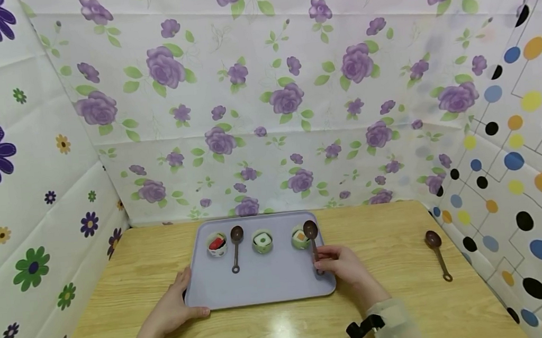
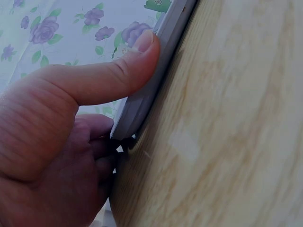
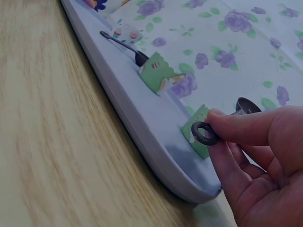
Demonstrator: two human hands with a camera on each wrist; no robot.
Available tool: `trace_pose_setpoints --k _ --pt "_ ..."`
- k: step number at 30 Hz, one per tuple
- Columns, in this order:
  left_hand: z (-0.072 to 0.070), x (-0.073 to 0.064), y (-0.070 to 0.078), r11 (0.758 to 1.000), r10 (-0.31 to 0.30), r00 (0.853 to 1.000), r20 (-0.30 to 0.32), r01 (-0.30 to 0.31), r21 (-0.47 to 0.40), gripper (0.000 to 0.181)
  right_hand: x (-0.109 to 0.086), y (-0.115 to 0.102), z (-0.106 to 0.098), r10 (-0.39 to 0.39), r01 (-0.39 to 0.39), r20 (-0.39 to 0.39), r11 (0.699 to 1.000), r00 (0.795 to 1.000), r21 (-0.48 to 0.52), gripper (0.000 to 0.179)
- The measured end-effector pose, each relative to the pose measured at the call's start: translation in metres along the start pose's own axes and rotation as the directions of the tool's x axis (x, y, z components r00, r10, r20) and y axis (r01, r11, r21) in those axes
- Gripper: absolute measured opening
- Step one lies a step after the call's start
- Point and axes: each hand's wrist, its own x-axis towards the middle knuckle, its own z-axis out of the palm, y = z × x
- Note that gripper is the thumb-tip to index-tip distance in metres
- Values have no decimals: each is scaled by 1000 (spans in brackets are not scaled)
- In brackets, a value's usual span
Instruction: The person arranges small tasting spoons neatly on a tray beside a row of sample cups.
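My right hand (image 1: 343,265) pinches the handle of a brown measuring spoon (image 1: 310,229) between thumb and fingers, over the right end of the lavender tray (image 1: 261,284). The bowl of this spoon overlaps the right paper cup (image 1: 299,243), which holds a white and orange piece. My left hand (image 1: 172,304) grips the tray's front left corner, its thumb (image 2: 118,75) against the rim. A second brown spoon (image 1: 236,248) lies on the tray between the left cup (image 1: 218,251), with red contents, and the middle cup (image 1: 263,248), with a white and green piece.
A third brown spoon (image 1: 437,255) lies on the wooden table (image 1: 382,309) to the right. Flowered cloth (image 1: 260,154) hangs behind the table. Patterned cloths also hang along both sides.
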Motion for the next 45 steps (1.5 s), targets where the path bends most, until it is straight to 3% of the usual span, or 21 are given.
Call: trace_pose_setpoints --k 17,29,45 --pt "1 -1 0 1000 1 1000 1 -1 13 139 12 2 40 -3 0 -34 997 999 -76 47" --pt "1 0 0 1000 -3 1000 -2 3 10 140 23 4 67 -9 3 -137 999 991 -43 46" --pt "0 -1 4 1000 3 1000 -13 -3 10 138 35 -1 89 -21 -19 -271 990 962 -141 37"
